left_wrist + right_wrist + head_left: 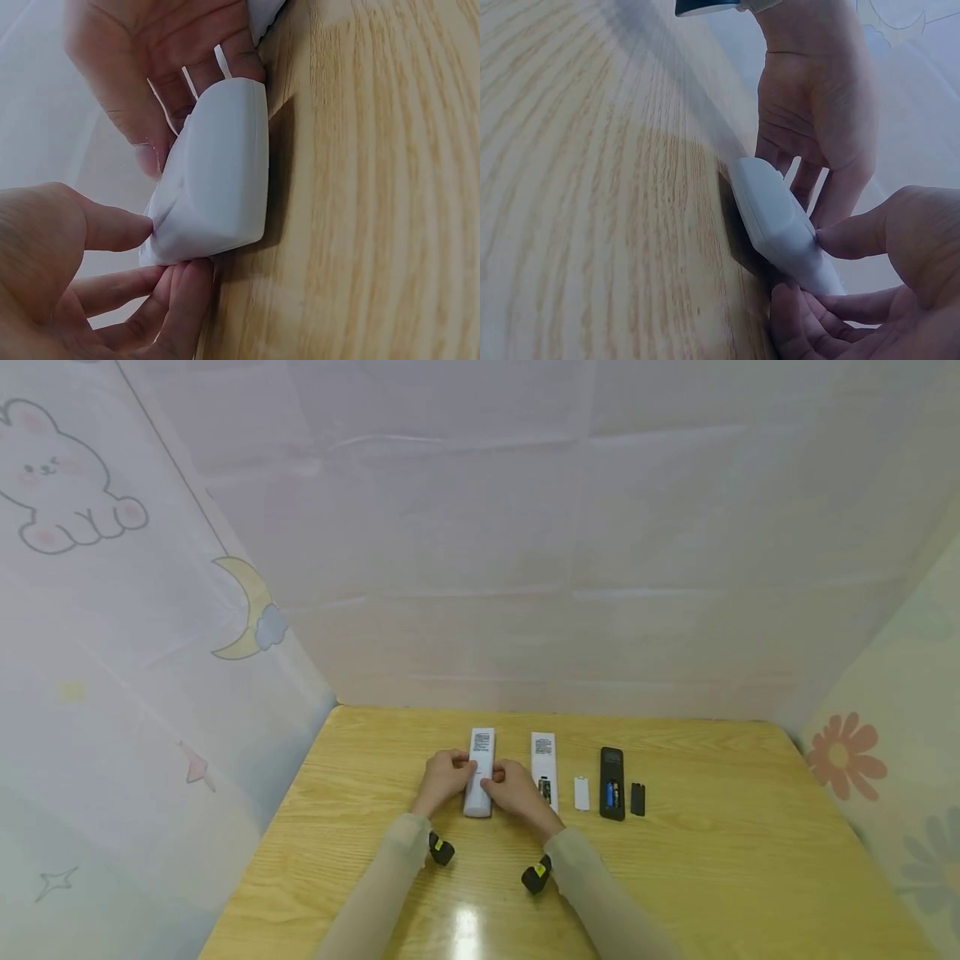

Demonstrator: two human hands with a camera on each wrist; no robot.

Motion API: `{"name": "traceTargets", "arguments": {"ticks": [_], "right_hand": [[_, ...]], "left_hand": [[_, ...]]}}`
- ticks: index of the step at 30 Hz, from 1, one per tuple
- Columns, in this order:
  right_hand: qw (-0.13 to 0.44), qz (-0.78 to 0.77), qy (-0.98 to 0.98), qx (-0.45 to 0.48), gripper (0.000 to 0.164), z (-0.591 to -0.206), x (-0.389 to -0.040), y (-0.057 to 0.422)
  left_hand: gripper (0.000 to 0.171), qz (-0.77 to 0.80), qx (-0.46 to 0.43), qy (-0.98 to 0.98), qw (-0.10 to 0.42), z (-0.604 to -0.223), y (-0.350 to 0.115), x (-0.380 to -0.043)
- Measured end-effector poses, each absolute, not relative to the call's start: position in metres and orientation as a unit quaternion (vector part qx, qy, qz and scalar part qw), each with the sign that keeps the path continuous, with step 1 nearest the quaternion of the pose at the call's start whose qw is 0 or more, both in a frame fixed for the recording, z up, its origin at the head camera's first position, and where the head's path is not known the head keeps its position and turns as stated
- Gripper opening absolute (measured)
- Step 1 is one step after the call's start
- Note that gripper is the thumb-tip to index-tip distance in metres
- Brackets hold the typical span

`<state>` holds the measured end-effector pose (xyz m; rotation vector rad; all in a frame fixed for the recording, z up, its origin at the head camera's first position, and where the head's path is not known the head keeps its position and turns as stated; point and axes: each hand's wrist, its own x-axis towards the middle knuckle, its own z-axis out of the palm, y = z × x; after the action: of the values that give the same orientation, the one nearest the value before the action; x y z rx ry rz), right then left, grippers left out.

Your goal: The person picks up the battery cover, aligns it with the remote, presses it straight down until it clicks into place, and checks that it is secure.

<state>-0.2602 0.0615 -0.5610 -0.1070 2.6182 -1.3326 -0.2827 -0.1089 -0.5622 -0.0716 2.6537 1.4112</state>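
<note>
A white remote control (479, 798) lies back side up on the wooden table, small printed text near its far end. My left hand (444, 779) grips its left edge, thumb on the upper face and fingers against the side. From the right, my right hand (516, 788) holds the same remote, its thumb also on the face. In the left wrist view, the rounded near end of the white remote (229, 161) sits between both hands. The right wrist view shows that end (769, 202) too, slightly tilted above its shadow. Whether its battery cover is fully seated cannot be told.
Right of my hands lies a second white remote (543, 752) with its battery compartment uncovered. Beside it are a loose white battery cover (581, 793), a black remote (612, 763) with batteries showing, and a black cover (637, 799). A curtain backdrop (525, 652) borders the table.
</note>
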Motion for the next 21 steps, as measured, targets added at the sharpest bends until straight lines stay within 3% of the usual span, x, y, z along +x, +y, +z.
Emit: {"name": "traceTargets", "arguments": {"ticks": [9, 21], "right_hand": [[0.082, -0.428, 0.899, -0.048, 0.023, -0.5585, -0.2598, 0.0566], [0.088, -0.427, 0.898, -0.056, 0.020, -0.5611, -0.2599, 0.0555]], "left_hand": [[0.033, 0.459, -0.019, 0.886, 0.065, -0.5639, -0.1083, -0.2851], [0.033, 0.442, -0.018, 0.894, 0.069, -0.5619, -0.1067, -0.2827]]}}
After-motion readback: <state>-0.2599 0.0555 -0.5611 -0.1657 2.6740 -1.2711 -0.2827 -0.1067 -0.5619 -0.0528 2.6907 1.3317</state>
